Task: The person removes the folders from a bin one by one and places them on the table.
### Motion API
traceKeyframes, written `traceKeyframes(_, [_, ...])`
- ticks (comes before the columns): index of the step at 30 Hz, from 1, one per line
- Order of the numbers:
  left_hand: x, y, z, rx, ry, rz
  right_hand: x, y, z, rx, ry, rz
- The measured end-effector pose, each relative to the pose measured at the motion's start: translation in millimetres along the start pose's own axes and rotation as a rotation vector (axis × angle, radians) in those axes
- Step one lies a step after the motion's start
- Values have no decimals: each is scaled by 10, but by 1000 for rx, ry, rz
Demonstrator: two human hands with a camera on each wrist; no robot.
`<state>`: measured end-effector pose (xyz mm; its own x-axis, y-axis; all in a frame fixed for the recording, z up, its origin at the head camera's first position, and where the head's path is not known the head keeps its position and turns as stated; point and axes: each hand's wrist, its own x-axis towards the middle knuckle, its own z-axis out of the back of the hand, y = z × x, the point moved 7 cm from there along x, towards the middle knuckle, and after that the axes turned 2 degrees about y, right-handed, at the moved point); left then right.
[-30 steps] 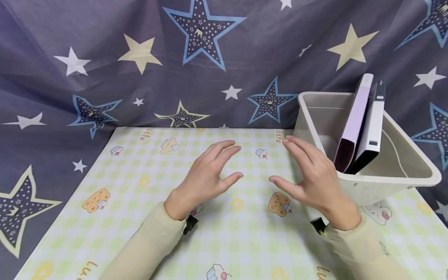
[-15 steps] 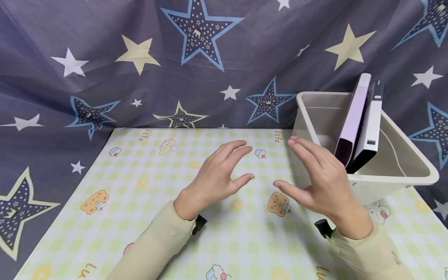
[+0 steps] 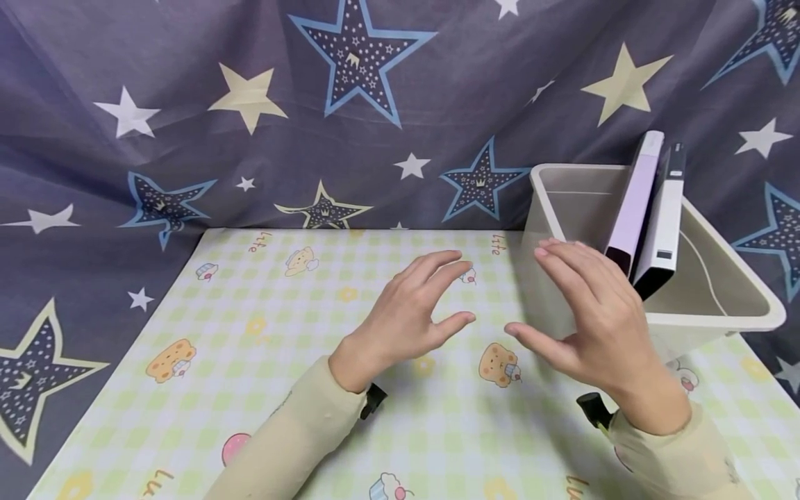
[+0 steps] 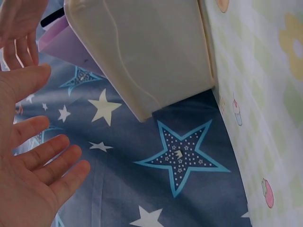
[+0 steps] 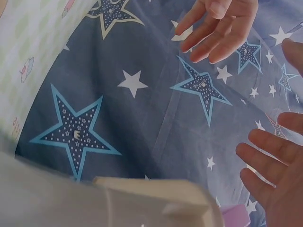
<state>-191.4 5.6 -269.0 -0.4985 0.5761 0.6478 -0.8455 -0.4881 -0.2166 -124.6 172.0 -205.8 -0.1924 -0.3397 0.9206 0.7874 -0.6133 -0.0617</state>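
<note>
Both hands hover over the table with fingers extended and thumbs spread, palms toward each other. Nothing is held by my left hand (image 3: 406, 312), which is over the middle of the tablecloth. My right hand (image 3: 600, 326) is just in front of the left side of a pale grey plastic bin (image 3: 719, 321) and hides part of it; whether they touch cannot be told. Two binders lean upright in the bin: a lilac one (image 3: 637, 194) and, to its right, a white and black one (image 3: 664, 222). The left wrist view shows the bin's side wall (image 4: 147, 52) and the lilac binder's corner (image 4: 66, 47).
A green and white checked tablecloth (image 3: 219, 417) with cartoon prints covers the table. Behind it hangs a dark curtain (image 3: 375, 153) with stars. The bin stands at the table's back right. A small black device (image 3: 373, 401) sits at each wrist.
Both hands have drifted to the right, still spread. My right hand now covers more of the bin's front left corner. The bin and binders have stayed in place.
</note>
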Motion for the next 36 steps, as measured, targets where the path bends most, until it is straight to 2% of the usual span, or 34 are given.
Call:
traceKeyframes(8, [73, -76, -53, -16, 1, -16, -20, -16, 78, -33, 1, -9])
traceKeyframes(15, [125, -135, -109, -12, 12, -41, -15, -40, 177, -49, -47, -23])
traceKeyframes(25, [190, -196, -195, -17, 25, -56, -29, -90, 278, -62, -21, -65])
traceKeyframes(36, [296, -294, -243, -24, 33, -78, -30, -189, 454, -84, -51, -100])
